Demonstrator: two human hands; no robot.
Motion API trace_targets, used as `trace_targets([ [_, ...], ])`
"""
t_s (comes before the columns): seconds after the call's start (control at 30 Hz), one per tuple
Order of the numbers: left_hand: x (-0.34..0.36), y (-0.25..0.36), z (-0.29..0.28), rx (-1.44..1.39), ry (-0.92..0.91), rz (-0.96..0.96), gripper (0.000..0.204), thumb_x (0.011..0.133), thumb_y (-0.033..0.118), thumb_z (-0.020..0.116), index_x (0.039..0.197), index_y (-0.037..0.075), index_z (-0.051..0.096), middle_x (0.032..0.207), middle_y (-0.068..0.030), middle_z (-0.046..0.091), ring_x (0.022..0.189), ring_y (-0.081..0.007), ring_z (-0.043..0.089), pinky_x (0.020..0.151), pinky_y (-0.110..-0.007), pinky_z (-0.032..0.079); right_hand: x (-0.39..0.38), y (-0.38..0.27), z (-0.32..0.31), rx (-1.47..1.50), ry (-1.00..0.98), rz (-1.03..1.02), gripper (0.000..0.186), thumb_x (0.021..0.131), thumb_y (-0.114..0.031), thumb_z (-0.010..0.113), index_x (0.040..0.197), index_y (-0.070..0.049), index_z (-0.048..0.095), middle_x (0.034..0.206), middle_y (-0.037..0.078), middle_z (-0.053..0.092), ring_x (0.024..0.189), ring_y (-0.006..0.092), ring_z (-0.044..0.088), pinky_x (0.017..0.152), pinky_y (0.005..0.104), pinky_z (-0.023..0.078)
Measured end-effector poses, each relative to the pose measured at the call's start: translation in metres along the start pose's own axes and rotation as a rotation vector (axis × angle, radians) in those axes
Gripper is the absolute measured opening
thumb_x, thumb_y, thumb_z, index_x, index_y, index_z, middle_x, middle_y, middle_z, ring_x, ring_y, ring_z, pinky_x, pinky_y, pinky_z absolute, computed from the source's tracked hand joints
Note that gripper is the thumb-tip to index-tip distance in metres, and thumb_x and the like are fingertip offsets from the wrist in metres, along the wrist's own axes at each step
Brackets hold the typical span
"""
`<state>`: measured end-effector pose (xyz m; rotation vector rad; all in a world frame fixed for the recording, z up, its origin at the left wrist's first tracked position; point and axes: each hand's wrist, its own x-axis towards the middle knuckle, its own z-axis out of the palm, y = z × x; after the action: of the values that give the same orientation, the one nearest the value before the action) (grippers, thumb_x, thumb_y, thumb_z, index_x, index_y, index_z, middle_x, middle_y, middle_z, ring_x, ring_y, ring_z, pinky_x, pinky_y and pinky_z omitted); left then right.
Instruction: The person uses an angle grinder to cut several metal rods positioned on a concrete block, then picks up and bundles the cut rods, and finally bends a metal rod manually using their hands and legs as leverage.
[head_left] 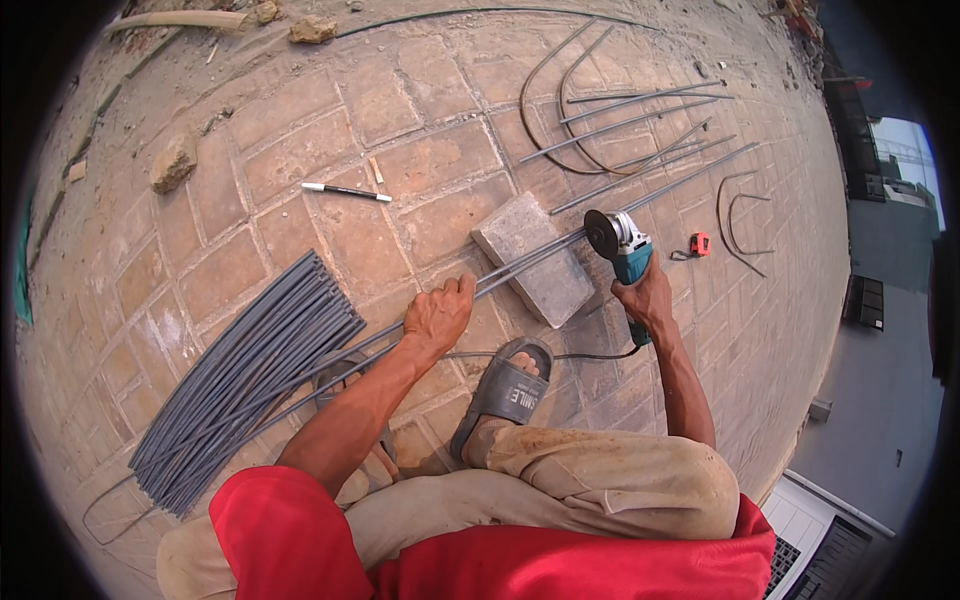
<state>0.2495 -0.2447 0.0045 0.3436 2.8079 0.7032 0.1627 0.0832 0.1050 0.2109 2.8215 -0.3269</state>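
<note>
My left hand point(440, 316) is closed round steel rods point(515, 268) lying across a grey concrete block point(545, 285). My right hand point(645, 298) grips a teal angle grinder point(630, 258), its cutting disc point(600, 234) beside the rods just past the block's top edge; whether it touches them, I cannot tell. The grinder's black cord runs back along the paving toward my feet. Left of my left hand lies a thick bundle of cut rods point(235, 390), with longer rods crossing it.
Bent rods point(530, 90) and straight bars point(640, 98) lie at upper right, near a red tape measure point(700, 245) and U-shaped pieces point(735, 240). A marker point(345, 191), wood scrap and stones point(173, 162) sit on the brick paving point(250, 150). My sandalled feet are below the block; a grey wall point(880, 370) stands at right.
</note>
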Motion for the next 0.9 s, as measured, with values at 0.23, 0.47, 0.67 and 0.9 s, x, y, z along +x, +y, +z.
trace_targets([
  [0.23, 0.0001, 0.0003, -0.0007, -0.007, -0.006, -0.005, 0.012, 0.089, 0.007, 0.052, 0.1, 0.004, 0.051, 0.083, -0.016, 0.066, 0.068, -0.0336, 0.071, 0.055, -0.045, 0.057, 0.0, -0.0003, -0.0009, 0.0, 0.002, -0.011, 0.064, 0.067, -0.024, 0.071, 0.119, -0.001, 0.041, 0.094, 0.029, 0.066, 0.089, 0.0484, 0.065, 0.079, 0.0498, 0.051],
  [0.47, -0.0002, -0.0008, 0.0029, -0.004, 0.015, 0.004, 0.012, 0.089, 0.007, 0.051, 0.101, 0.004, 0.051, 0.082, -0.0153, 0.066, 0.068, -0.0332, 0.07, 0.054, -0.044, 0.056, 0.0004, -0.0015, -0.0006, -0.008, -0.001, 0.01, 0.065, 0.067, -0.024, 0.071, 0.12, -0.001, 0.042, 0.095, 0.029, 0.066, 0.09, 0.0485, 0.064, 0.08, 0.0499, 0.051],
  [0.67, 0.0, -0.0005, 0.0027, 0.005, 0.02, 0.01, 0.011, 0.089, 0.007, 0.051, 0.1, 0.004, 0.051, 0.081, -0.0155, 0.066, 0.067, -0.0328, 0.07, 0.054, -0.044, 0.056, 0.0008, -0.0003, 0.0001, -0.003, 0.008, -0.004, 0.065, 0.067, -0.024, 0.071, 0.12, -0.001, 0.041, 0.095, 0.03, 0.065, 0.091, 0.0488, 0.064, 0.08, 0.0504, 0.051],
  [0.9, -0.0001, -0.001, 0.004, -0.001, 0.023, 0.008, 0.011, 0.089, 0.007, 0.051, 0.1, 0.004, 0.05, 0.081, -0.0157, 0.065, 0.068, -0.033, 0.07, 0.054, -0.044, 0.056, 0.002, 0.001, 0.001, -0.005, 0.02, -0.02, 0.067, 0.067, -0.024, 0.071, 0.123, -0.001, 0.041, 0.096, 0.03, 0.065, 0.092, 0.0488, 0.064, 0.08, 0.0507, 0.051],
])
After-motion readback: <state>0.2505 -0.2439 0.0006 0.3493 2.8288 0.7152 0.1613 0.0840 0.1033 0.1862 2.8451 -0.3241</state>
